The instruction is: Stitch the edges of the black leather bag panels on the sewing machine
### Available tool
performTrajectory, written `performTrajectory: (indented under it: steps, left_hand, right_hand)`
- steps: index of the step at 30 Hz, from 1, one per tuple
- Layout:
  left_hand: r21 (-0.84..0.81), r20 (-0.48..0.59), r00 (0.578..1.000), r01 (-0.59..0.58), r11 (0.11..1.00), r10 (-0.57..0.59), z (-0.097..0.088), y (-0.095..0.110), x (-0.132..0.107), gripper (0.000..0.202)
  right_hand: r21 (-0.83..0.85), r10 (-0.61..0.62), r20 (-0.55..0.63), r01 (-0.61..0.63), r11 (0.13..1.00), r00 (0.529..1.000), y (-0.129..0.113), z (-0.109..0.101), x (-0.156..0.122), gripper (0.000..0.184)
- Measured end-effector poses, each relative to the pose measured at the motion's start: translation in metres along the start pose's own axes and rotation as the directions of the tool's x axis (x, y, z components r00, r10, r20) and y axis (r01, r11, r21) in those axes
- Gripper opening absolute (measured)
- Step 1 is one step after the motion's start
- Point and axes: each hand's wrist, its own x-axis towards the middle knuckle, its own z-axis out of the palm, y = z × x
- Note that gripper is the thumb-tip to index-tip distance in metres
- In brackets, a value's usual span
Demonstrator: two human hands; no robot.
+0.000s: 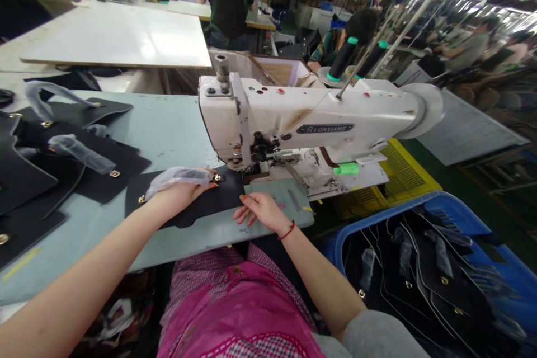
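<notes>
Under the head of a white sewing machine (251, 117) lies a black bag panel (229, 190) with a handle (174, 177) wrapped in clear film. My left hand (188, 193) is closed on this panel, its thumb and fingers on either side of the handle's end by the gold-coloured fitting (217, 178). At the panel's right edge is my right hand (264, 212). Its fingers are apart and slightly bent, with the thumb tip close to or touching that edge; I cannot make out anything in its grasp. The needle area is partly hidden.
More black panels (100, 179) with wrapped handles overlap on the left of the pale table (168, 117). On the lower right, a blue tub (342, 235) holds several similar pieces. A yellow crate (403, 168) stands behind it. People work in the background.
</notes>
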Motion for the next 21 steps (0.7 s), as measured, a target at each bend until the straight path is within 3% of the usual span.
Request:
performTrajectory:
  steps: [21]
  left_hand:
    - [0.024, -0.028, 1.000, -0.009, 1.000, 0.010, -0.0024, 0.0041, -0.0010, 0.049]
  right_hand:
    - [-0.044, -0.033, -0.061, 0.031, 0.999, 0.998, 0.0062, 0.0054, 0.0021, 0.054]
